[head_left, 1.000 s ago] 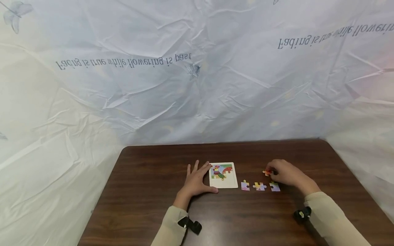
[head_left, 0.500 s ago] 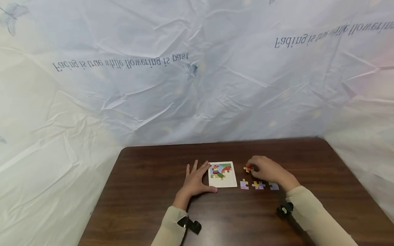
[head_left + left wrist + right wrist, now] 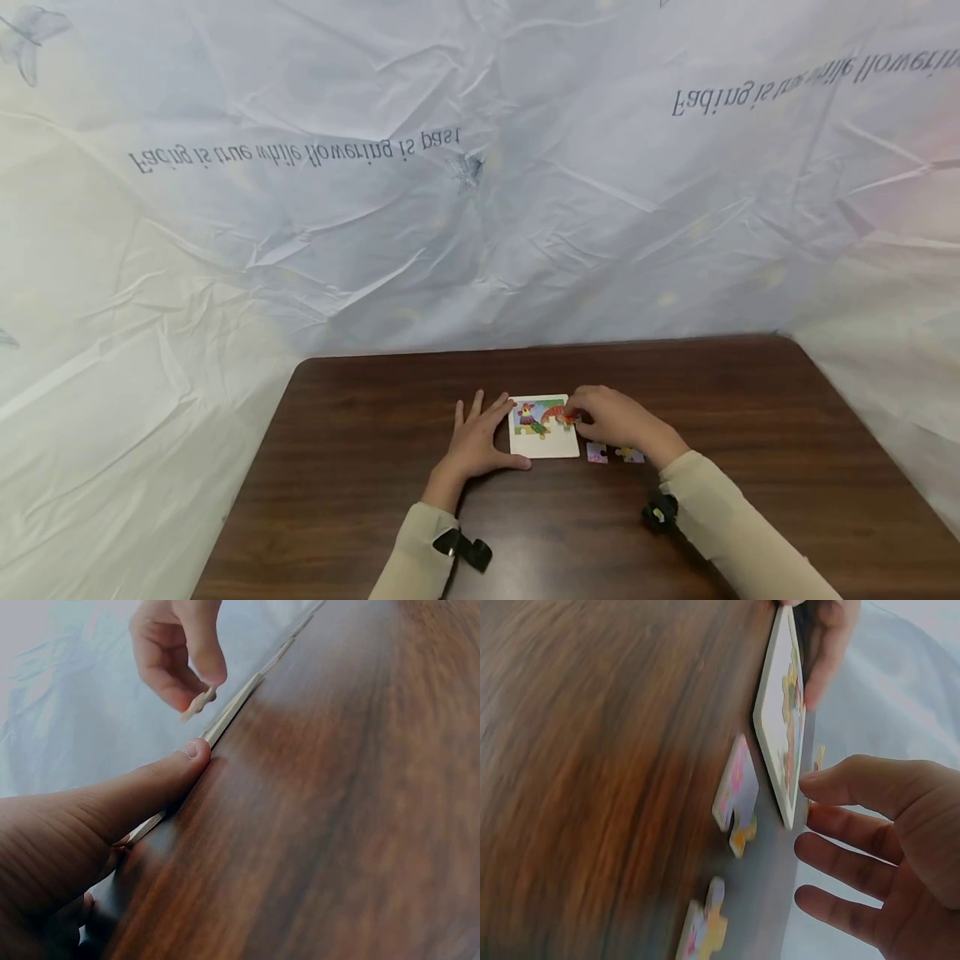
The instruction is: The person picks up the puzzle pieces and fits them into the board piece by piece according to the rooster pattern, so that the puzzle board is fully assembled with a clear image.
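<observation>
A square white puzzle board point(image 3: 553, 448) lies on the table, its upper part filled with a colourful bird picture and its lower part bare. My left hand point(image 3: 474, 447) rests along its left side, fingers spread, with the thumb point(image 3: 187, 754) touching the board's edge. Between thumb and fingertips, my right hand point(image 3: 617, 417) pinches an orange-red puzzle piece point(image 3: 571, 420) over the board's right edge. In the left wrist view that puzzle piece point(image 3: 198, 703) is tilted and held above the board. The right hand's other fingers point(image 3: 844, 862) are apart from the piece.
Two loose puzzle pieces show right of the board: a lilac-pink piece point(image 3: 596, 453) and a yellow-lilac piece point(image 3: 628, 455). The right forearm hides the spot farther right. The brown table point(image 3: 360, 467) ends at a white printed cloth point(image 3: 420, 275) behind it.
My right hand has carried the orange-red piece leftward from the right of the loose pieces to the board's right edge. The left hand and board stay put.
</observation>
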`<state>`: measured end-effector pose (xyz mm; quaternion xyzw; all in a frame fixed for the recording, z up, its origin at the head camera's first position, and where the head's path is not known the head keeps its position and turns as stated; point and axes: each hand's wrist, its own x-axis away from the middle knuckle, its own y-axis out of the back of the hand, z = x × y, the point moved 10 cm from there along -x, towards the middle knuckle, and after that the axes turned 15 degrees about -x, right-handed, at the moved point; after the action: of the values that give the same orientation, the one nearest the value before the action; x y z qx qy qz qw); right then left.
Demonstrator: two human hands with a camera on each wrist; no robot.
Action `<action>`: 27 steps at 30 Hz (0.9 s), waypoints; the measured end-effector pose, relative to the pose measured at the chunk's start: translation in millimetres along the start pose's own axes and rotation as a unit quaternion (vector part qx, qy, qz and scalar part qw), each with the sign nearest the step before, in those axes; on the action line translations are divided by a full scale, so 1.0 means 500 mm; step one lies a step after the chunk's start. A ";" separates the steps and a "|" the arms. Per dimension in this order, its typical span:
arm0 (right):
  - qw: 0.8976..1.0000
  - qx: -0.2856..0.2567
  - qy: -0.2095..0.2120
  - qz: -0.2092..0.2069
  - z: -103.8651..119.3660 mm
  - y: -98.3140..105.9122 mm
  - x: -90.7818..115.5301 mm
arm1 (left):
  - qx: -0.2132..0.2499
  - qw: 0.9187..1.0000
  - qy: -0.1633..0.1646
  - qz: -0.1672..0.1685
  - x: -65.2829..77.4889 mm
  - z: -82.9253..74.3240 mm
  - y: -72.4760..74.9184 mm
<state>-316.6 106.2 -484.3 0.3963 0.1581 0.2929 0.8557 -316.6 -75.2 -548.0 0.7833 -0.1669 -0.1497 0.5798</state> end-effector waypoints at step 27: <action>0.999 0.004 0.028 0.014 0.021 -0.044 -0.030 | 0.005 1.000 0.002 0.000 0.004 -0.002 0.000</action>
<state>-314.6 79.2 -493.8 0.3935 0.1778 0.3157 0.8449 -314.2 -75.5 -547.8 0.7867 -0.1663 -0.1474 0.5760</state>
